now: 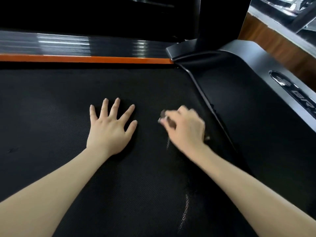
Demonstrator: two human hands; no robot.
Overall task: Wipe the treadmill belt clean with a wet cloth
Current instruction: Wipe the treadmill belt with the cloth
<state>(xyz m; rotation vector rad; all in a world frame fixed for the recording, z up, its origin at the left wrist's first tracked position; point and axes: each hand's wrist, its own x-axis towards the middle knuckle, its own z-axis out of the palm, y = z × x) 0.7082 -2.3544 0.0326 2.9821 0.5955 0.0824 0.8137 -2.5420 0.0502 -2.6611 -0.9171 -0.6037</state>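
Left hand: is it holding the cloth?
No. The left hand lies flat and open on the belt, fingers spread; the right hand grips the cloth.

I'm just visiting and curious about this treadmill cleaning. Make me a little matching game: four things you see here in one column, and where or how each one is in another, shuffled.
Things:
1. left hand
2. right hand
3. orange stripe
4. cloth

States or places:
A. runs along the far edge of the belt
B. bunched up dark and blurred inside a closed fist
C. pressed flat on the belt, fingers spread
D. curled shut near the grey motor cover

Pairs: 1-C, 2-D, 3-A, 4-B
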